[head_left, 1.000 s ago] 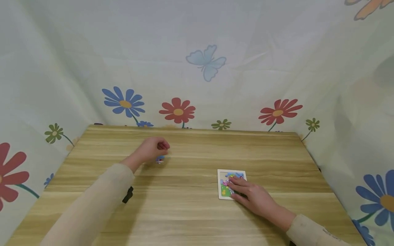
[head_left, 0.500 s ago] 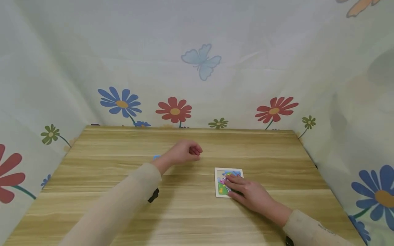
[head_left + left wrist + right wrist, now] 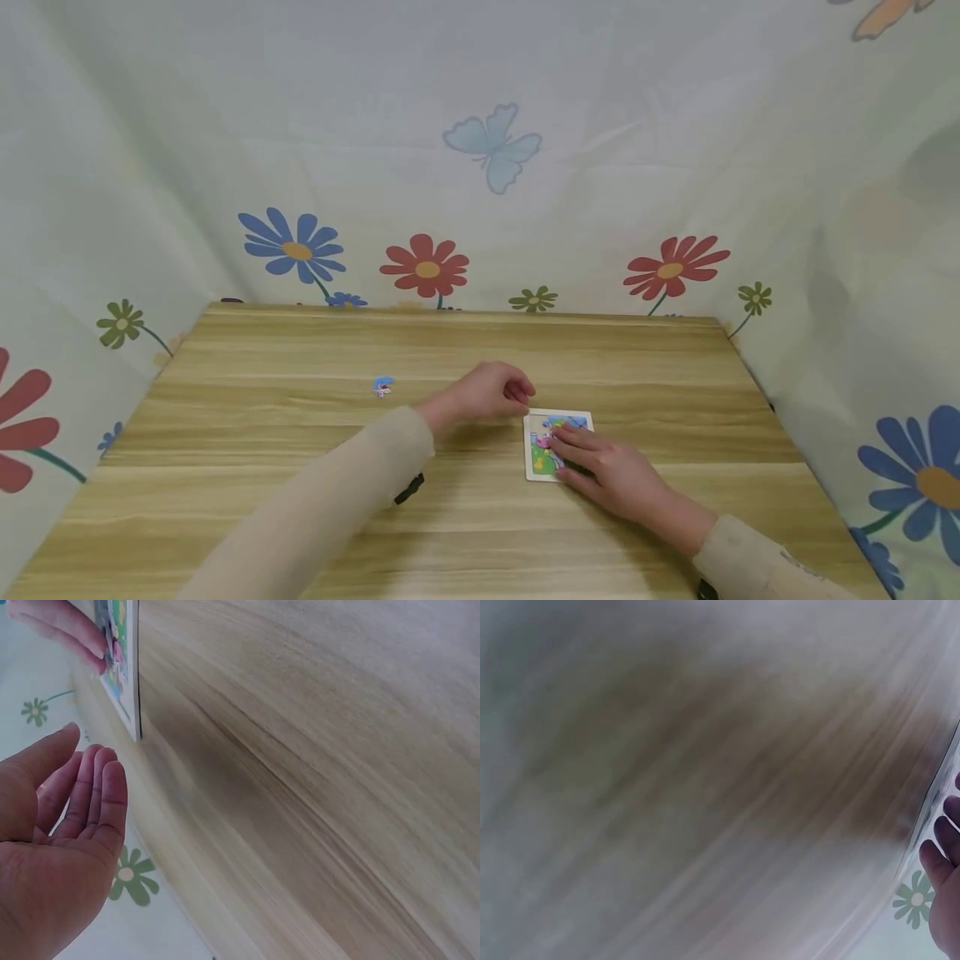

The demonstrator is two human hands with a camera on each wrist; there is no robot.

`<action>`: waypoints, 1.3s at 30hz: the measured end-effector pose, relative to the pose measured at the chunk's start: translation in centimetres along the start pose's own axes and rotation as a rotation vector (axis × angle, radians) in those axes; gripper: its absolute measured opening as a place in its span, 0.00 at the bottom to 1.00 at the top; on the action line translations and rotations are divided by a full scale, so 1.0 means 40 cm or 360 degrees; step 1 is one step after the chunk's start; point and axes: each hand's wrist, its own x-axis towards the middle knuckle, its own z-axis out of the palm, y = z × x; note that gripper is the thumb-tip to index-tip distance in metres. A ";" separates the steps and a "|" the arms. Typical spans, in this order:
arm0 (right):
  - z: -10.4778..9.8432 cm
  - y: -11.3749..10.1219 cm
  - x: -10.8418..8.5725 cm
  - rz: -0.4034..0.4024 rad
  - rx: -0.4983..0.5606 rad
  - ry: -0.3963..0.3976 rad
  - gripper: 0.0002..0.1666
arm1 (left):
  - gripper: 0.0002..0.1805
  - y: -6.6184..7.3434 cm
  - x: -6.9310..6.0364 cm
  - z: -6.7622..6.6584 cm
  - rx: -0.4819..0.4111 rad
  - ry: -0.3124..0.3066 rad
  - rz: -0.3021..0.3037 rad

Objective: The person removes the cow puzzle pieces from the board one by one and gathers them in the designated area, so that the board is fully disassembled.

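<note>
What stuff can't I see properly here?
Head view: part of the framed puzzle, under the right hand.
Head view: the drawing on the loose puzzle piece, too small.
Left wrist view: the framed puzzle's end, past the top edge.
Right wrist view: tabletop, blurred; right hand, cut by the right edge.

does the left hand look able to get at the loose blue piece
Probably yes: the left hand appears empty, and the loose blue piece lies uncovered on the tabletop, with nothing seen in between. The hand is by the puzzle, so would likely need to swing left.
</note>
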 end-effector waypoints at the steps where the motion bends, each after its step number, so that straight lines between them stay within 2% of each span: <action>1: -0.001 0.000 -0.002 0.0005 -0.0002 0.0005 0.28 | 0.14 0.003 0.001 0.003 0.0000 -0.0003 -0.0013; 8: -0.015 0.012 -0.019 0.0049 -0.0040 -0.0009 0.28 | 0.13 0.024 0.011 0.018 0.0000 -0.0034 -0.0030; 21: -0.021 0.010 -0.031 0.0078 -0.0020 -0.0066 0.30 | 0.10 0.028 0.018 0.048 0.0025 -0.0100 -0.0117; 39: -0.016 0.014 -0.044 0.0162 -0.0013 -0.0133 0.30 | 0.09 0.044 0.018 0.071 -0.0034 -0.0088 -0.0184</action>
